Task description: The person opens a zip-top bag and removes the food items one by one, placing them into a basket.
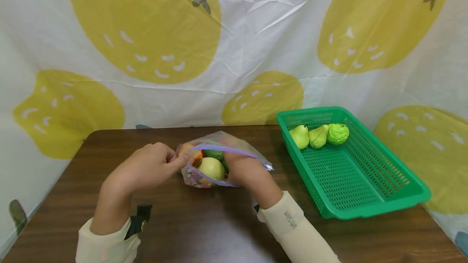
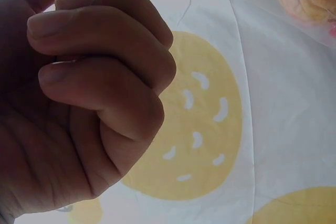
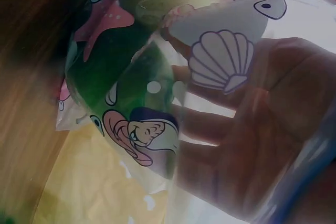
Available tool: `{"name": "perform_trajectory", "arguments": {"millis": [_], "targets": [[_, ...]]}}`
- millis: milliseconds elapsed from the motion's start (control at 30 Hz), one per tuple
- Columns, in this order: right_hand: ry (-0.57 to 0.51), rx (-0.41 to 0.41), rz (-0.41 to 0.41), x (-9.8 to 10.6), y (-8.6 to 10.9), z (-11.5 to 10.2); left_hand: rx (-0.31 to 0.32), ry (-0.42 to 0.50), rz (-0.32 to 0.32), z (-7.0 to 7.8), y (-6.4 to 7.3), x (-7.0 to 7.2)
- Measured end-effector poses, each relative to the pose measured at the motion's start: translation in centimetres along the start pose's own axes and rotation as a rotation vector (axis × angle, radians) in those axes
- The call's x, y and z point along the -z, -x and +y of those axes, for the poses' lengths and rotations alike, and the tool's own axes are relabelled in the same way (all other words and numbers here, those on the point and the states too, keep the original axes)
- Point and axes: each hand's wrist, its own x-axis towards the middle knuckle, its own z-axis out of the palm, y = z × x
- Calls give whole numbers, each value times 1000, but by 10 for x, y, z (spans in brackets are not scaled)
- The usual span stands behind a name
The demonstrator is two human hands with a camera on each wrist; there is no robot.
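Note:
A clear printed zip bag (image 1: pixel 197 180) with a purple zip edge lies on the table, its mouth gaping toward me. My left hand (image 1: pixel 150 167) pinches the left side of its rim between thumb and forefinger; the other fingers are curled in the left wrist view. Inside the bag are a pale yellow round fruit (image 1: pixel 212 168), a red and orange fruit (image 1: pixel 198 158) and dark green produce (image 1: pixel 213 154). My right hand (image 1: pixel 244 169) reaches into the bag. Through the printed plastic its fingers (image 3: pixel 202 125) look straight and spread, with the tips right at a green fruit (image 3: pixel 113 72).
To the right stands a green plastic basket (image 1: pixel 365 210). Along its left end sit a smooth pear (image 1: pixel 300 137), a wrinkled pear-shaped fruit (image 1: pixel 319 137) and a bumpy green fruit (image 1: pixel 338 133). A lemon-print cloth (image 1: pixel 248 52) hangs behind the brown wooden table (image 1: pixel 175 230).

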Motion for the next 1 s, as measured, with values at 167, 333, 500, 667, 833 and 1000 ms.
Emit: {"name": "perform_trajectory", "arguments": {"millis": [167, 333, 500, 667, 833, 1000], "targets": [[52, -27, 0, -2, -2, 1, 13, -1, 0, 1, 0, -1], [102, -44, 11, -3, -5, 0, 23, -7, -5, 1, 1, 0], [128, -35, -13, -5, -6, -1, 34, 0, -13, 0, 1, 0], [153, -31, -50, -5, -6, -1, 26, 5, -10, 1, 0, -1], [181, -16, -77, -6, -9, 1, 22, 1, -14, 0, -1, -2], [219, 0, -128, -6, -9, 0, 15, 3, -14, -1, -1, -3]]}}
